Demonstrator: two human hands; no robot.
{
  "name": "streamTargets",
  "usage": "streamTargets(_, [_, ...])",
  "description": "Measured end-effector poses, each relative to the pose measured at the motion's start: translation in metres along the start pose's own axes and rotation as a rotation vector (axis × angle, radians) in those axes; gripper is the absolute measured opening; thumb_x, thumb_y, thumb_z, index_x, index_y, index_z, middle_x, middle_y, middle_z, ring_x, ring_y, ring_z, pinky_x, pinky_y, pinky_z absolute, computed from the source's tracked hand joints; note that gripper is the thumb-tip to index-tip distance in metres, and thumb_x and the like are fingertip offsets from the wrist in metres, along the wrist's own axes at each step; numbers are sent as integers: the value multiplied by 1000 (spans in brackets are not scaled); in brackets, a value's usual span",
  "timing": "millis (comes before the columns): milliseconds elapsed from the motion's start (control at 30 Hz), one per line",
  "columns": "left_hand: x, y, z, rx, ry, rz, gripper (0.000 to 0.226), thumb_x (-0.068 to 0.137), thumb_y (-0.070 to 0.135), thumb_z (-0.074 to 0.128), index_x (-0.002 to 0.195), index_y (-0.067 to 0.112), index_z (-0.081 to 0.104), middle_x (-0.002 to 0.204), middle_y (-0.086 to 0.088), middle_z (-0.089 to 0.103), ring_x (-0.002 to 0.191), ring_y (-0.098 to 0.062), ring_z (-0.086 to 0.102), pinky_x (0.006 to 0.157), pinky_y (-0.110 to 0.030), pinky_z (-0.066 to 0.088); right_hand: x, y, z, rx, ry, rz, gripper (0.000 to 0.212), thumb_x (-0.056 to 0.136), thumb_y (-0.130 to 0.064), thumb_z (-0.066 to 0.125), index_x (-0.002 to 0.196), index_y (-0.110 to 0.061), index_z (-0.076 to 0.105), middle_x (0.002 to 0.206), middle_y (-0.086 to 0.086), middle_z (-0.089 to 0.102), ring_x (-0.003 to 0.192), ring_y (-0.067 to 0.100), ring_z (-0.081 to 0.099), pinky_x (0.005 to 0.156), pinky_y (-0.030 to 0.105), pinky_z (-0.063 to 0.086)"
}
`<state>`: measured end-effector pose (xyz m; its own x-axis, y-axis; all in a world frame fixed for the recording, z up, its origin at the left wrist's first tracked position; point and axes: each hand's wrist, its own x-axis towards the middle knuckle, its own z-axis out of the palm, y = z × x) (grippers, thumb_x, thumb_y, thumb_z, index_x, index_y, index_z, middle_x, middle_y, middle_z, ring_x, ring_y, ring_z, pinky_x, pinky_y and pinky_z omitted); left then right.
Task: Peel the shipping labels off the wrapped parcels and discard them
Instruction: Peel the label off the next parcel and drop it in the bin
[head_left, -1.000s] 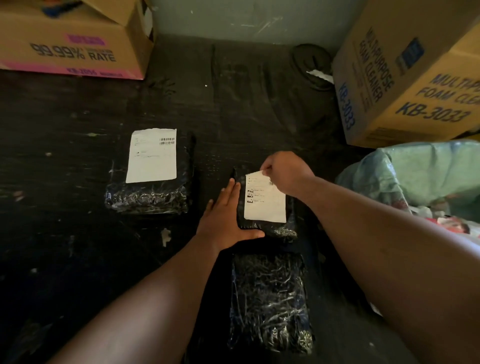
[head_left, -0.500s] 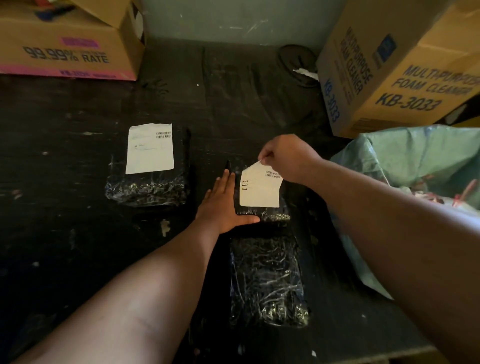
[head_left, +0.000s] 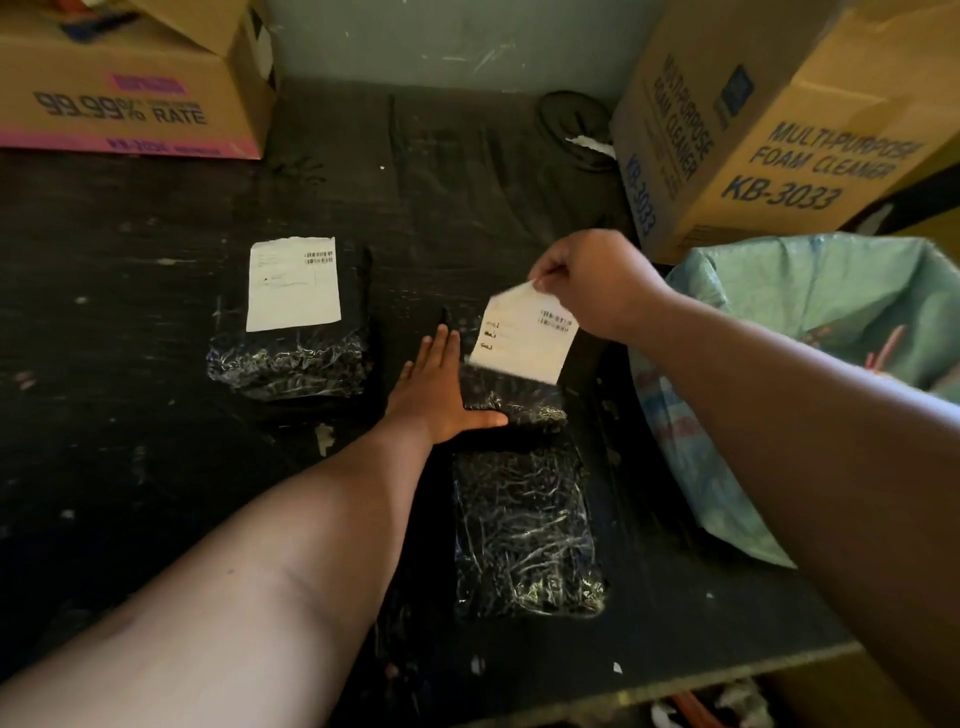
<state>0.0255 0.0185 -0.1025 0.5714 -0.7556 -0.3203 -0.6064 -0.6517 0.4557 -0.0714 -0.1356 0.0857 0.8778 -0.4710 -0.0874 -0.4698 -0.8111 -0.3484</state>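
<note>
Three black wrapped parcels lie on a dark table (head_left: 156, 493). My right hand (head_left: 592, 280) pinches the top corner of a white shipping label (head_left: 524, 338), lifted clear above the middle parcel (head_left: 514, 402). My left hand (head_left: 434, 395) lies flat with straight fingers, pressing against that parcel's left side and front edge. The left parcel (head_left: 291, 358) carries a white label (head_left: 293, 283) stuck on its top. The nearest parcel (head_left: 524, 530) shows no label.
A bin lined with a pale green bag (head_left: 810, 332) stands at the table's right edge. Cardboard boxes sit at the back left (head_left: 130, 78) and back right (head_left: 769, 119). A dark round object (head_left: 576, 124) lies by the wall. Paper scraps dot the table.
My right hand has peeled the label up off the middle parcel and lifted it up and to the right. My left hand has stayed pressed against the parcel.
</note>
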Motion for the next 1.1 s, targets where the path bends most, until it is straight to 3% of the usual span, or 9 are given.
streamTargets(167, [-4, 6, -2, 72, -22, -46, 144, 64, 83, 69, 157, 20, -21, 165, 3, -27, 154, -19, -17, 125, -50, 3, -5, 0, -25, -42, 5, -1, 19, 94, -19, 60, 105, -23, 75, 107, -3, 71, 93, 12, 62, 77, 24, 48])
streamTargets(300, [-9, 15, -3, 122, -37, -65, 139, 70, 82, 66, 157, 17, -21, 166, -3, -24, 154, -22, -14, 125, -52, 4, -15, 3, -38, -122, 7, -18, 25, 97, -23, 59, 118, -24, 72, 118, -3, 69, 99, 10, 60, 79, 20, 40])
streamTargets(500, [-9, 39, -20, 226, -9, -65, 130, 73, 85, 58, 160, 14, -8, 168, -11, -12, 155, -28, -10, 123, -55, 6, -34, 24, -75, -221, 40, 8, 37, 95, -25, 60, 132, -23, 62, 127, -3, 67, 115, 14, 61, 88, 18, 41])
streamTargets(733, [-1, 135, -33, 193, 138, 181, 97, 89, 80, 37, 161, 19, 12, 168, -10, 10, 154, -28, 12, 122, -52, 20, -76, 96, -133, -339, 136, 103, 14, 89, -27, 63, 89, -24, 76, 95, 1, 72, 94, 22, 66, 84, 36, 54])
streamTargets(833, [-2, 191, -25, 152, 171, 281, 89, 92, 75, 39, 160, 21, 18, 166, -6, 12, 149, -29, 24, 115, -50, 30, -105, 133, -160, -360, 157, 157, 15, 89, -20, 61, 89, -17, 75, 93, 3, 71, 89, 25, 66, 80, 35, 53])
streamTargets(967, [-3, 257, -3, 161, 265, 422, 74, 93, 70, 44, 147, 20, 39, 146, -5, 35, 133, -28, 41, 104, -45, 40, -145, 184, -191, -392, 198, 229, 14, 90, -18, 62, 82, -24, 72, 96, 0, 70, 84, 15, 60, 73, 23, 42])
streamTargets(1033, [-1, 282, 8, 141, 329, 469, 69, 92, 68, 46, 139, 17, 47, 137, -7, 43, 129, -29, 43, 102, -44, 40, -161, 211, -203, -401, 225, 276, 15, 89, -17, 65, 94, -24, 77, 99, -3, 73, 88, 14, 64, 73, 18, 39])
streamTargets(1100, [2, 303, 17, 118, 365, 479, 73, 90, 70, 39, 136, 15, 51, 135, -9, 46, 132, -29, 40, 107, -44, 36, -173, 237, -214, -436, 217, 310, 19, 90, -21, 66, 106, -23, 76, 105, -4, 74, 98, 15, 68, 81, 19, 46])
